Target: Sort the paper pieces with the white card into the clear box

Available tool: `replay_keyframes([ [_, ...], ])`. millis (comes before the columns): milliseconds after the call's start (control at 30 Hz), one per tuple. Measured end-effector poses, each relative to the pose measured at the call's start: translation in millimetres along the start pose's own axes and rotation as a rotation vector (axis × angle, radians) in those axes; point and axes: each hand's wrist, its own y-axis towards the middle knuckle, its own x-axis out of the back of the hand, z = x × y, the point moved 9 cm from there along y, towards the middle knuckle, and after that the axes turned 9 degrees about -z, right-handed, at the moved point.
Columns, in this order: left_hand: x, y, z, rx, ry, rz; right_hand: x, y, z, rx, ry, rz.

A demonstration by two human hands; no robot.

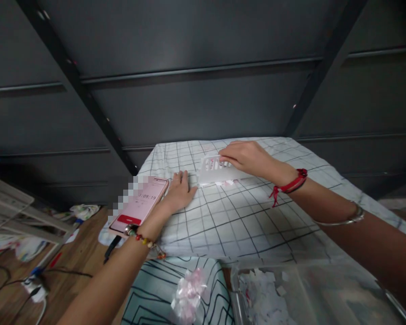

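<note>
My right hand [246, 157] has its fingers closed on the top edge of a white slotted piece [208, 175], which looks like thin plastic or card. It stands tilted on the white checked cloth [219, 212], with a row of oval openings along its upper part. Small pink and white bits [228, 183] show at its lower edge. To the left, my left hand [181, 194] rests palm down on the cloth with its fingers stretched out, holding nothing. A pink phone [145, 198] with a running timer lies beside that hand, by my wrist.
Nearer me, a clear plastic bag with pink pieces [189, 293] lies on a green patterned cloth [145, 289]. A clear plastic bin [311, 289] at front right holds paper scraps [264, 293]. Dark panels [203, 108] rise behind the table. A power strip [35, 289] with cables sits on the floor.
</note>
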Motion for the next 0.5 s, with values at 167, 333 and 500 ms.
replay_keyframes([
  [167,-6.9,0.1,1.4,-0.036,0.012,-0.062,-0.1,-2.9,5.0,0.047,-0.024,-0.018],
  [333,-6.4,-0.6,0.1,-0.042,0.05,-0.079,12.9,-1.1,5.5,0.062,-0.073,-0.044],
  [500,-4.6,-4.3,-0.5,-0.046,0.035,-0.064,24.9,-2.6,-19.9,0.029,-0.103,-0.095],
])
